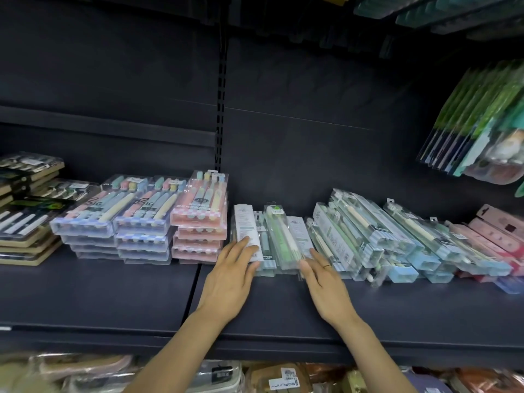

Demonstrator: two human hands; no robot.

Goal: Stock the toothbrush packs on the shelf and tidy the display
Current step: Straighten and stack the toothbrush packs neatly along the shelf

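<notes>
On the dark shelf, both hands lie with straight fingers: left hand touching clear green-and-white toothbrush packs, right hand beside them.

- Dim overall: the dark shelf and back panel swallow most of the light.
- Light falls from above and in front; both hands look evenly lit, with soft shadows just beneath them.
- Pale glare streaks the clear toothbrush packs right of the hands.
- Wide-angle bending curves the shelf edge; hanging packs far right smear.
- Goods below are blurred.
</notes>
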